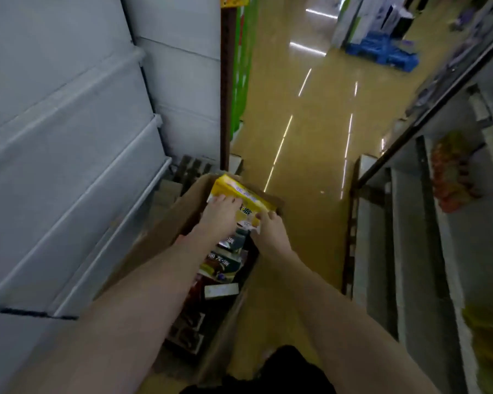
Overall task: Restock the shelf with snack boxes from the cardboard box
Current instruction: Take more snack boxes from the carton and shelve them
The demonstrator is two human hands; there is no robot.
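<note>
Shelf (69, 155): grey metal, flat tiers, standing left of aisle. Floor (310, 137): glossy tan, reflecting light strips. Carton (165, 223): brown corrugated cardboard, oblong, open-topped, sitting on floor beside shelf, holding dark glossy snack boxes (222, 265). Yellow box (241, 199): flat rectangular printed card, tilting over carton's far end. Left hand (218, 213): fingers curling over box's near edge, gripping it. Right hand (269, 226): pinching box's right corner.
</note>
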